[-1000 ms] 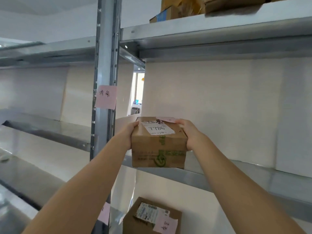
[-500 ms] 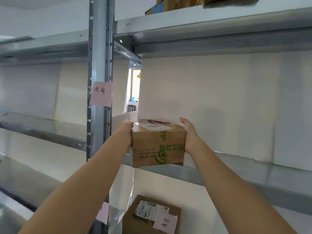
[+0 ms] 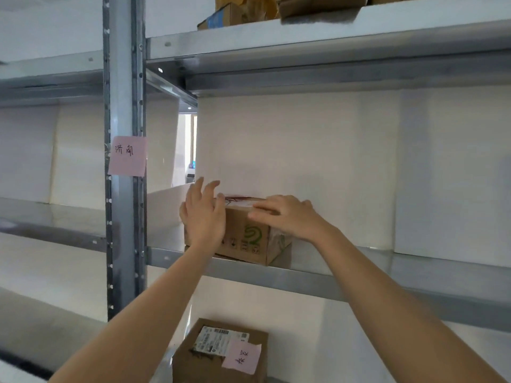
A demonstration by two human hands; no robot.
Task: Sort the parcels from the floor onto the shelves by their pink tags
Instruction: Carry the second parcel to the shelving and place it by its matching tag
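Observation:
A brown cardboard parcel (image 3: 249,239) with a green logo rests on the middle metal shelf (image 3: 359,275), close to its front edge and turned at an angle. My left hand (image 3: 203,214) is at the parcel's left front corner with fingers spread. My right hand (image 3: 287,215) lies flat on the parcel's top right edge. A pink tag (image 3: 127,156) with handwriting is stuck on the upright post (image 3: 124,78) to the left. The parcel's own tag is hidden behind my hands.
Another parcel (image 3: 218,355) with a white label and a pink tag (image 3: 242,357) sits on the shelf below. Several boxes (image 3: 249,9) stand on the top shelf. Pale boards back the shelves, with a gap left of the parcel.
The parcel went from being held between both hands in front of the shelf to resting on it. My left hand has loosened and my right hand has moved onto the top.

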